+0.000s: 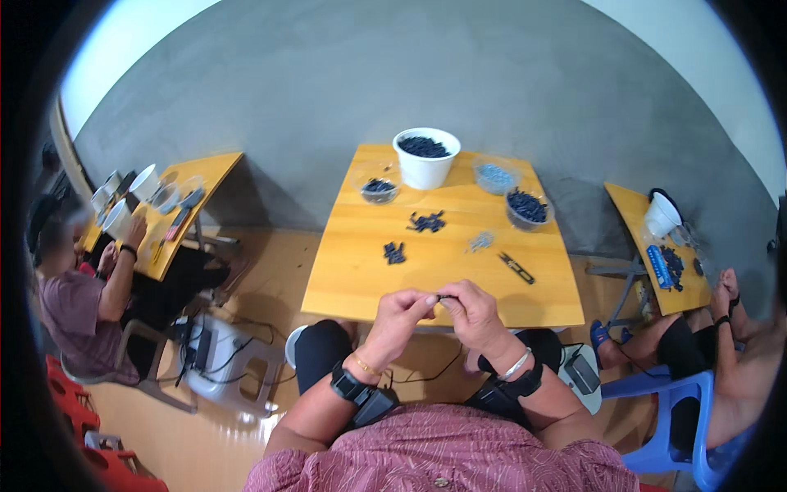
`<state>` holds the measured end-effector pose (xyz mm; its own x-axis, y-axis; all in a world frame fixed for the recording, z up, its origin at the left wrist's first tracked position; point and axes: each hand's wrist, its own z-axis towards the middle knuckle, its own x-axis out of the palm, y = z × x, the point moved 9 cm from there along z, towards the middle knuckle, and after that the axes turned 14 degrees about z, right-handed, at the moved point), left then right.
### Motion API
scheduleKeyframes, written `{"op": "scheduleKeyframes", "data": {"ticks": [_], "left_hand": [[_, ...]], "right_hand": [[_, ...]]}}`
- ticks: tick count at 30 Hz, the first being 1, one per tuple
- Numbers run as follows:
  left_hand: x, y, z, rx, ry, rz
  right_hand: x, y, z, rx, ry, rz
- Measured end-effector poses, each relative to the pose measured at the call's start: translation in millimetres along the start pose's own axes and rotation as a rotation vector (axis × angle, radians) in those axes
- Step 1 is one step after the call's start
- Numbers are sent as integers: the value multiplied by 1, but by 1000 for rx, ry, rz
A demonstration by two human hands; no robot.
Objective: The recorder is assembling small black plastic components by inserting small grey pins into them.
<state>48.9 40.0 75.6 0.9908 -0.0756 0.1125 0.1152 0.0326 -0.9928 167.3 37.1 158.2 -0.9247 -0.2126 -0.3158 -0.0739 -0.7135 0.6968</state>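
Note:
Just over the near edge of the table, my left hand (pixel 399 318) and my right hand (pixel 473 315) meet fingertip to fingertip. Both pinch a small black piece (pixel 443 297), too small to tell its kind. Two loose piles of small black pieces lie ahead, a nearer pile (pixel 394 252) and a farther pile (pixel 427 221). Right of them is a small heap of pale grey-blue bits (pixel 480 240). Black thread snips (pixel 516 268) rest on the wood near my right hand.
My yellow table (pixel 352 283) bears a white bucket (pixel 426 170) of black pieces and clear bowls: one with black bits (pixel 379 191), one with pale blue bits (pixel 497 175), one with black pieces (pixel 529 208). People work at side tables left (pixel 215 170) and right (pixel 627 215).

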Motion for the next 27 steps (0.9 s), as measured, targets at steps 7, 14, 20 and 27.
{"op": "scheduleKeyframes", "data": {"ticks": [7,14,20,27], "left_hand": [[-46,15,13,314,-251,618],[-50,19,36,362,-174,823],[-49,19,42,371,-176,761],[-40,21,42,373,-129,784]], "right_hand": [[-140,-113,22,174,-358,-340],[-197,-168,82,107,-343,-856],[-82,-188,68,166,30,-460],[-12,-199,89,203,198,-418]]}}
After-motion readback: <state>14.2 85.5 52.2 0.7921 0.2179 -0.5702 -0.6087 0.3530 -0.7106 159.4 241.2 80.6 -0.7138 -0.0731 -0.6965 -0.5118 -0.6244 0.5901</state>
